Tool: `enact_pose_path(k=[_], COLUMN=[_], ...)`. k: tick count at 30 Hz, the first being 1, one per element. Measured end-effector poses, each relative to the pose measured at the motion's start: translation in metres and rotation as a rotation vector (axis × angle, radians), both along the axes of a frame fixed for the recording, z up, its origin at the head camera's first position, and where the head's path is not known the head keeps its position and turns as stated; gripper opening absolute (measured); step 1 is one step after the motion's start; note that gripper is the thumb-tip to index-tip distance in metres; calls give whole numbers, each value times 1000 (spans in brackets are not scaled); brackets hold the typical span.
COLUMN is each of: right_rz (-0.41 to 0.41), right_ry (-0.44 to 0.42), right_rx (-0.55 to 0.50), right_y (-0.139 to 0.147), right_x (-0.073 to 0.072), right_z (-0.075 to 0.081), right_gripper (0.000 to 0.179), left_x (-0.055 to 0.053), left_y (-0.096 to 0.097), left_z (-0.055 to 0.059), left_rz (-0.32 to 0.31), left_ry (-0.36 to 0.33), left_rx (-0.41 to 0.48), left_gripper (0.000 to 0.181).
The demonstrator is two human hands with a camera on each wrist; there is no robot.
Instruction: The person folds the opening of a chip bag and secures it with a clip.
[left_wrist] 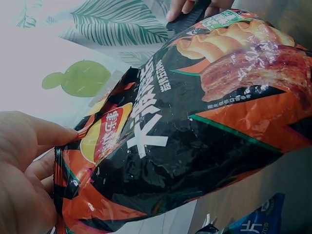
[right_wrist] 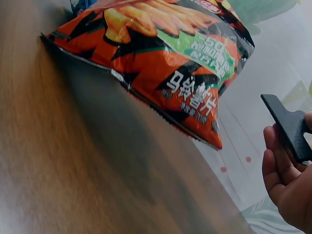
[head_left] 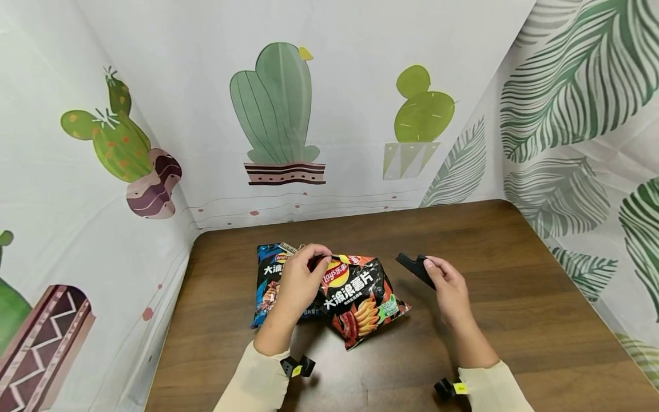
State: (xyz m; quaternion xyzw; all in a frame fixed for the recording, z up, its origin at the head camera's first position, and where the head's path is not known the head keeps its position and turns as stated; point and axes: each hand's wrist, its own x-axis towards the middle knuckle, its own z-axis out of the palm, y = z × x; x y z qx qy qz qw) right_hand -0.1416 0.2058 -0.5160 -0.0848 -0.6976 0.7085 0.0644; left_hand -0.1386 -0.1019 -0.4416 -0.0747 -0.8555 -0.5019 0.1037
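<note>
My left hand (head_left: 304, 274) pinches the top left corner of a black and orange bag of potato chips (head_left: 355, 303). In the left wrist view the thumb and fingers grip the crimped top edge of this chip bag (left_wrist: 161, 141). The bag is puffed out and tilted, and the right wrist view shows its lower edge over a shadow on the table. To its right, my right hand (head_left: 453, 289) holds a flat black bag clip (head_left: 418, 269) between thumb and fingers. The clip (right_wrist: 287, 126) is apart from the bag, its long bar pointing up and left.
A blue and black chip bag (head_left: 265, 286) lies on the brown wooden table (head_left: 494, 320), partly hidden behind my left hand. A small striped piece (head_left: 287, 248) shows at its top edge. A cactus-printed cloth (head_left: 355, 114) hangs behind the table.
</note>
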Motion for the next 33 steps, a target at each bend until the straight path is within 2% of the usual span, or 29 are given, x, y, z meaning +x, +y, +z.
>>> enact_pose_path(k=[13,22,33], right_rz=[42,89,144], right_ry=[34,110,164], right_rx=[35,-34,-93], right_y=[-13,-20,-25], right_x=[0,-1,-3], right_z=[12,15,18], right_gripper=[34,24,22], left_x=[-1,-2,-2], left_y=[0,0,-1], left_z=[-1,-3,-4], left_rz=[-6,-17,-33], left_ry=[12,30,54], left_rx=[0,10,6], left_gripper=[4,5,4])
